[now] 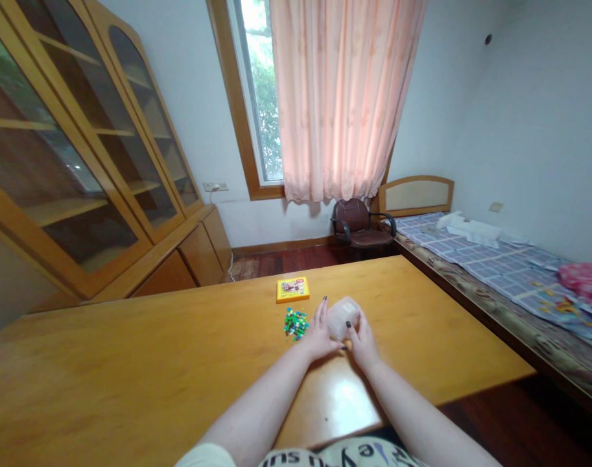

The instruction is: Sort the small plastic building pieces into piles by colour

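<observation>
Between my two hands is a whitish, translucent plastic container [342, 316], held just over or on the wooden table [179, 370]; I cannot tell whether it touches the wood. My left hand [319, 337] grips its left side, with the fingers along the far edge and the thumb at the near edge. From the right, my right hand [365, 342] holds it with the thumb on the near face. What the container holds, if anything, cannot be made out. Beside my left hand lies a pile of small green, blue, white and brown toy bricks [294, 324]. A flat yellow box [292, 290] with a printed picture lies beyond the pile.
A glass-door cabinet [130, 162] stands along the left wall. Past the table's far edge are a brown armchair [356, 224] and a pink curtain [344, 97]. To the right is a bed [471, 259] with papers and cloth on it.
</observation>
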Demonstrator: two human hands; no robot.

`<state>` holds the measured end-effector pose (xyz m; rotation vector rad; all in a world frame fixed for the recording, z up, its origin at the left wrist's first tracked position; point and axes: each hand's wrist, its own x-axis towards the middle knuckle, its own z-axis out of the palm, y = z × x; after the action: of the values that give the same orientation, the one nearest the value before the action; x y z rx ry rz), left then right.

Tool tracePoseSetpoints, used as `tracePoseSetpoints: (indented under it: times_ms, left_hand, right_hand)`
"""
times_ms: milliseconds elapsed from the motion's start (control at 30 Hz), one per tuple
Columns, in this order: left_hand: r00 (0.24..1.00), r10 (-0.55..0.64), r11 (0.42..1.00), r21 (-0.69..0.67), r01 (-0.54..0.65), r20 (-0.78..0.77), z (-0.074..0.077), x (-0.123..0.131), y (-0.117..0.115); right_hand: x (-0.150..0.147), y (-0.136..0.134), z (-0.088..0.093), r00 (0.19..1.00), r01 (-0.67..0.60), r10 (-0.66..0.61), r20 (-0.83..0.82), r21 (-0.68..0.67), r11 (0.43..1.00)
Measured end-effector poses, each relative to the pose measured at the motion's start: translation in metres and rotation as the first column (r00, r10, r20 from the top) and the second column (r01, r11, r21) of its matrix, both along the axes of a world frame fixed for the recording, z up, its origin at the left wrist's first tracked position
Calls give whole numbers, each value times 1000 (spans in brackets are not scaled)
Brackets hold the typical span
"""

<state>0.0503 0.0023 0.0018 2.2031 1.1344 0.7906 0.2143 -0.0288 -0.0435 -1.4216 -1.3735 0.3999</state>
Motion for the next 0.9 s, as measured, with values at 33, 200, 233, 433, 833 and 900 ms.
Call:
tracePoseSetpoints:
  times_ms: [33,200,233,433,833,900]
  left_hand:
    - [1000,-2,1000,25,1,8,0,0,-2]
    - [1000,-7,986,165,4,20,0,3,-9]
    - [1000,-20,983,182,18,11,1,4,-9]
    - [998,-64,962,266,63,-6,10,-5,-6]
    - [931,364,917,175,-359,2,5,-157,-7]
    - [885,465,876,149,-459,-3,2,-179,-7]
  right_hand:
    - [0,0,0,1000,2,-2,6,3,1000]
    - [1,-1,-2,1000,17,-17,6,-6,1000]
    - [2,-1,-2,1000,14,-14,9,0,1000]
    - [1,-6,-1,992,-125,122,45,66,990]
    - [-4,-11,10,983,-170,166,78,49,984]
    - [-4,-10,10,984,-166,162,75,47,985]
